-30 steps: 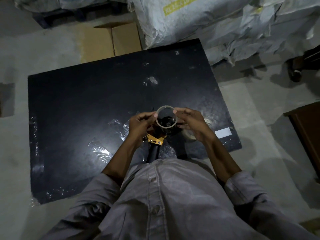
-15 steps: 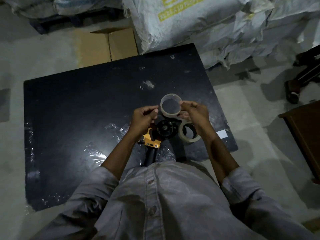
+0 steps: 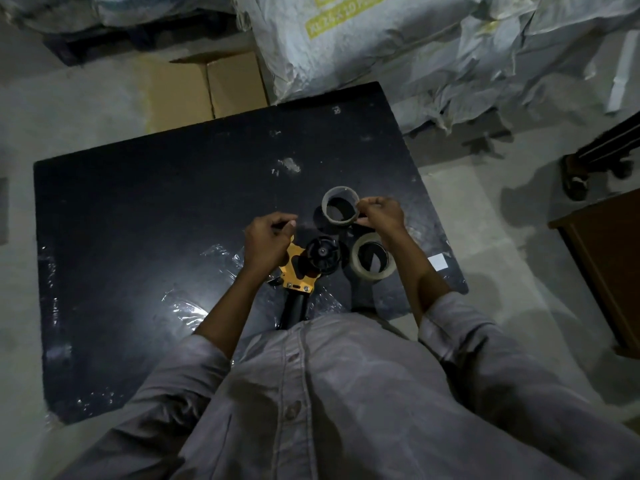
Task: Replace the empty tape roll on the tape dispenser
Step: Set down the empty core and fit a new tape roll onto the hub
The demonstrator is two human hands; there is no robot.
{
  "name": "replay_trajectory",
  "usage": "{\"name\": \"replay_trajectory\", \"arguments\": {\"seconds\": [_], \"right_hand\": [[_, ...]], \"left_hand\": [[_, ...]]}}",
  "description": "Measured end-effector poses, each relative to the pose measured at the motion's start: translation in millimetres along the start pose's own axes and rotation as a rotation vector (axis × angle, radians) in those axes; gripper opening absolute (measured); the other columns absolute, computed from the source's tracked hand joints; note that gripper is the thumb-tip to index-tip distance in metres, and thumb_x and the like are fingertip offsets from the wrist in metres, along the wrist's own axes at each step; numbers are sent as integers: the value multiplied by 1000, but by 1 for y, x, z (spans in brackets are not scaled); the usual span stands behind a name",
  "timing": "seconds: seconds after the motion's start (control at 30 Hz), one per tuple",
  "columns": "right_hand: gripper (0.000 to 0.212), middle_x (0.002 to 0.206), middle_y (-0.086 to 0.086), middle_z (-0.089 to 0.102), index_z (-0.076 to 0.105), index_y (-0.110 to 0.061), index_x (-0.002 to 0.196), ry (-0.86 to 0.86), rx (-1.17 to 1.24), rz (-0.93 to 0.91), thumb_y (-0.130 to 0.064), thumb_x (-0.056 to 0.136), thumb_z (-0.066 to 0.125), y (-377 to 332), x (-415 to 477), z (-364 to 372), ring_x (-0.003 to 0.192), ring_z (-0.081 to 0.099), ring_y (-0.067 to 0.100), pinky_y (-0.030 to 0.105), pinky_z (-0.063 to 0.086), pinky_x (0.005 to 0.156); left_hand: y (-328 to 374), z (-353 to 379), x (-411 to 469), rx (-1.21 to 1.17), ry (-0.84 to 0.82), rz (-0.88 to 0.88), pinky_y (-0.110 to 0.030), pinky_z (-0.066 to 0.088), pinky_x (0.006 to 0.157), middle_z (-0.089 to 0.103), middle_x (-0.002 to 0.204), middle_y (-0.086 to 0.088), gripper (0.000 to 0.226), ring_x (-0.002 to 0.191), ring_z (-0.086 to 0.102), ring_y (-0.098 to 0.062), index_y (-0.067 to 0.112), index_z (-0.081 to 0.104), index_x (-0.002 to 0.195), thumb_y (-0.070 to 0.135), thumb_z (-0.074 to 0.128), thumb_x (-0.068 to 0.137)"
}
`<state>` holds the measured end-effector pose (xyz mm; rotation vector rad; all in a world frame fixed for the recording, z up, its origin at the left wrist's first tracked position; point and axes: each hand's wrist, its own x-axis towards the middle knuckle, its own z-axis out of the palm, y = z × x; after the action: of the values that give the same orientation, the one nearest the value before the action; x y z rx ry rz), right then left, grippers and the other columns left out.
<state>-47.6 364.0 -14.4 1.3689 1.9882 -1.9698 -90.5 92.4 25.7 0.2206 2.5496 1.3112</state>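
The tape dispenser [image 3: 300,274] lies on the black table [image 3: 156,202], with a yellow frame, a bare black spool [image 3: 322,253] and a black handle pointing toward me. My left hand [image 3: 268,244] is closed over the frame's left end. My right hand [image 3: 381,213] pinches the empty grey cardboard core [image 3: 339,221], holding it just beyond the spool, low over the table. A fresh roll of tape [image 3: 372,274] lies flat on the table right of the spool, under my right wrist.
Crumpled clear film [image 3: 187,308] lies on the table left of the dispenser, and a white label [image 3: 437,262] sits near its right edge. Beyond the table are a cardboard box [image 3: 207,88] and white sacks [image 3: 381,39]. Brown wooden furniture [image 3: 609,265] stands at the right.
The empty core has come off the spool and moved away from me and to the right in my right hand. My left hand let go of it and dropped to the dispenser's frame.
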Motion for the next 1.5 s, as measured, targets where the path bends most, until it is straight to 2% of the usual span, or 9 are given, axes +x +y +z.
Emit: {"name": "replay_trajectory", "arguments": {"seconds": [0.13,0.33,0.47,0.63,0.87,0.97,1.1,1.23,1.5], "right_hand": [[7,115,11,84,83,-18,105,-40,-58,-48,-16,101,78,-7,-16,-11,105,83,25,37,69,95],[59,133,-10,72,72,-22,141,-176,-431,-274,-33,88,95,-1,-65,-49,115,67,1,18,53,96],[96,154,7,59,62,-36,152,-194,-798,-362,-46,66,104,25,-78,-58,145,51,31,50,48,119],[142,173,9,23,30,-50,168,-281,-1088,-277,-33,52,110,37,-94,-44,159,22,39,68,40,118],[116,151,9,40,47,-45,159,-137,-930,-384,-20,59,99,46,-91,-40,138,40,41,61,55,106],[118,142,4,44,52,-42,159,-184,-683,-383,-20,55,104,36,-99,-44,138,44,36,55,47,120],[119,159,4,49,54,-41,160,-361,-385,-347,-14,58,110,14,-115,-48,149,52,17,44,46,129],[116,164,5,51,55,-36,162,-448,-316,-348,-2,64,107,-6,-131,-44,149,56,17,50,50,126],[116,161,-7,56,51,-28,165,-530,-307,-371,5,67,103,-15,-140,-42,144,57,3,43,51,125]], "left_hand": [[0,1,-5,-23,-3,2,-12,52,76,84,105,2,18,89,74,-1,17,86,116,17,74,103],[-12,6,-14,-77,-48,2,-46,68,79,84,93,2,19,74,77,-19,24,86,114,30,72,101],[-19,15,-21,-87,-74,10,-61,61,99,81,89,16,24,78,75,-12,33,84,112,44,69,96],[-20,22,-29,-27,-57,38,-49,62,95,82,104,16,24,102,76,-12,35,85,111,44,69,95],[-12,23,-38,3,-128,94,-36,66,76,81,107,13,25,95,76,-20,42,82,114,30,85,91],[-1,23,-40,3,-219,142,-25,59,88,78,117,8,52,109,69,-4,31,79,131,29,96,82],[16,21,-36,-17,-327,218,-29,56,101,73,136,9,83,125,66,-13,35,69,146,56,95,70],[27,18,-35,-61,-327,297,-44,60,103,73,137,11,73,128,64,-14,35,75,139,57,92,72],[26,7,-29,-143,-250,296,-46,61,95,80,126,14,48,122,66,-13,28,85,122,49,90,79]]}}
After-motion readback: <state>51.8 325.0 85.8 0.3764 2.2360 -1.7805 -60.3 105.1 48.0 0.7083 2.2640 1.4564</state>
